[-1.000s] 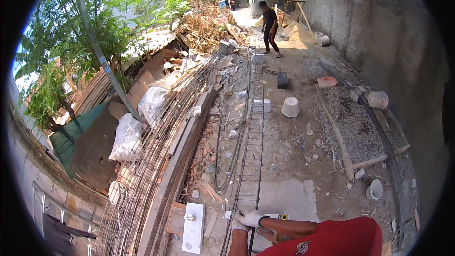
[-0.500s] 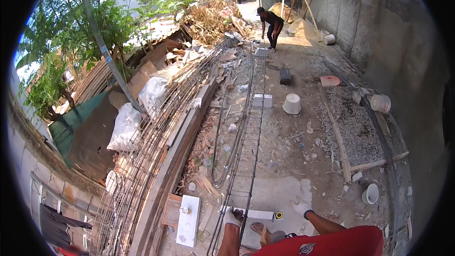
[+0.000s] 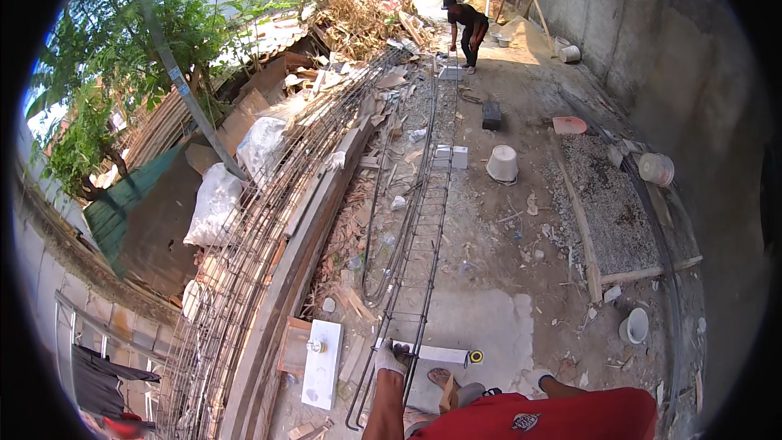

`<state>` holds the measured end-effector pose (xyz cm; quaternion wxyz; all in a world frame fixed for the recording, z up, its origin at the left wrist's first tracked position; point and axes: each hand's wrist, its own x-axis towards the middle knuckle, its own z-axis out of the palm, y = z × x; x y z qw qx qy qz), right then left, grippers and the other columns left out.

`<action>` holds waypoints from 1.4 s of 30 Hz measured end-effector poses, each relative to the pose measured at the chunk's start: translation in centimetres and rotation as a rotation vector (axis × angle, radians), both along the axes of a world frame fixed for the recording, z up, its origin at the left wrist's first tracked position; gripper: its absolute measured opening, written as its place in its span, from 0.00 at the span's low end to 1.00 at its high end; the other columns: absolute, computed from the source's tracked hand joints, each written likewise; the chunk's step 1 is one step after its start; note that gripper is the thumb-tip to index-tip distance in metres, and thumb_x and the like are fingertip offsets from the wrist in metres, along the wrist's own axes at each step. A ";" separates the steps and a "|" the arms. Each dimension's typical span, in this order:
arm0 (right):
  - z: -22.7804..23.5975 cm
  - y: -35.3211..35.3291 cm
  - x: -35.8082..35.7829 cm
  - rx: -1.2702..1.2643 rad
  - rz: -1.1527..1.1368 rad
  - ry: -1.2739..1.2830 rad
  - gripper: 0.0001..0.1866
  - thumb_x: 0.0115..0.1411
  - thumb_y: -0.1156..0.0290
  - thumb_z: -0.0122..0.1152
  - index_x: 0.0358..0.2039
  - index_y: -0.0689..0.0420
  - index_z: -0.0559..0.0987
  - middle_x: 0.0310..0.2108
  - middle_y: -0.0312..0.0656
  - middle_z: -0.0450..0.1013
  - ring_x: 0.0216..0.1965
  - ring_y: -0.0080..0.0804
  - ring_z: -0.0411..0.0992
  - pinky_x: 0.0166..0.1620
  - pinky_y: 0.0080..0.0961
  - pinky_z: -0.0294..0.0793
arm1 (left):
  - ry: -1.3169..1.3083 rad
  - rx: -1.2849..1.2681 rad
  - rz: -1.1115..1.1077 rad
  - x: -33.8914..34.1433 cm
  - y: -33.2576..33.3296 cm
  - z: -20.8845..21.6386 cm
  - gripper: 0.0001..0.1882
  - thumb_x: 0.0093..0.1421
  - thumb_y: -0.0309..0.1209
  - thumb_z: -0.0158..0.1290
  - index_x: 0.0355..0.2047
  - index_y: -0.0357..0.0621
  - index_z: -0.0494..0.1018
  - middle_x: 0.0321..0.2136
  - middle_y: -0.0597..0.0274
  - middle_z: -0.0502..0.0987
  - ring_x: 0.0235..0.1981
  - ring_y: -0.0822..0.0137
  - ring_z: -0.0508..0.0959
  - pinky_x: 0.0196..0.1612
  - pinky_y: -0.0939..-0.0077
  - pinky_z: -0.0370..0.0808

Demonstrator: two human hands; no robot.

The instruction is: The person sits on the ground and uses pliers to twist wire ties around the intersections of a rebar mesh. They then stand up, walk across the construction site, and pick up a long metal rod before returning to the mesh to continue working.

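Left hand (image 3: 390, 358) apparently grips rebar cage (image 3: 423, 319)

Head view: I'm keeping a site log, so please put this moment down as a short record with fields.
Left hand: gloved, appears to grip the near part of the steel bar frame
Right hand: gloved, partly hidden, apart from the frame; its grip cannot be told
Under the bars, near end: long white block
At that block's right end: yellow-and-black tape measure
Co-worker: bent over near the frame's far end
Right of the frame: upturned white bucket
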<state>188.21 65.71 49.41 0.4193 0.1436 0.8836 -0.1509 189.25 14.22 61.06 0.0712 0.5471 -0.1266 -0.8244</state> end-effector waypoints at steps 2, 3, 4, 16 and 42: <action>2.9 -5.4 -2.2 -0.124 -0.001 -0.020 0.47 0.62 0.38 0.51 0.67 0.67 0.66 0.63 0.62 0.68 0.64 0.52 0.69 0.65 0.40 0.66 | -0.009 -0.011 0.054 2.1 -1.6 -1.6 0.11 0.71 0.41 0.50 0.32 0.53 0.70 0.18 0.66 0.72 0.21 0.57 0.77 0.29 0.55 0.77; 3.0 -5.7 -3.2 -0.168 -0.015 0.011 0.47 0.62 0.38 0.50 0.69 0.65 0.64 0.67 0.62 0.63 0.69 0.55 0.63 0.69 0.39 0.62 | 0.003 0.026 0.049 2.1 -1.0 -1.9 0.12 0.71 0.42 0.50 0.32 0.53 0.70 0.18 0.66 0.72 0.21 0.57 0.77 0.29 0.55 0.77; 2.9 -6.1 -4.3 -0.145 0.053 0.118 0.47 0.62 0.39 0.52 0.68 0.66 0.64 0.64 0.61 0.68 0.60 0.51 0.71 0.61 0.40 0.70 | 0.014 0.065 0.048 2.2 -0.5 -2.0 0.12 0.72 0.42 0.49 0.32 0.53 0.70 0.17 0.66 0.72 0.21 0.57 0.76 0.29 0.55 0.77; 6.9 -18.0 -12.5 -0.276 0.331 0.252 0.43 0.62 0.41 0.57 0.70 0.55 0.65 0.53 0.55 0.78 0.46 0.42 0.80 0.46 0.34 0.79 | 0.127 -0.061 0.204 11.3 -5.8 8.6 0.12 0.68 0.39 0.55 0.29 0.50 0.71 0.21 0.60 0.75 0.26 0.53 0.78 0.35 0.54 0.80; 16.0 -50.0 6.4 -0.691 -0.054 -0.216 0.47 0.66 0.30 0.47 0.75 0.49 0.53 0.68 0.49 0.62 0.61 0.49 0.67 0.55 0.43 0.72 | -0.341 -0.708 0.261 58.6 -21.8 20.1 0.22 0.64 0.48 0.59 0.38 0.38 0.76 0.22 0.64 0.76 0.20 0.73 0.76 0.23 0.76 0.74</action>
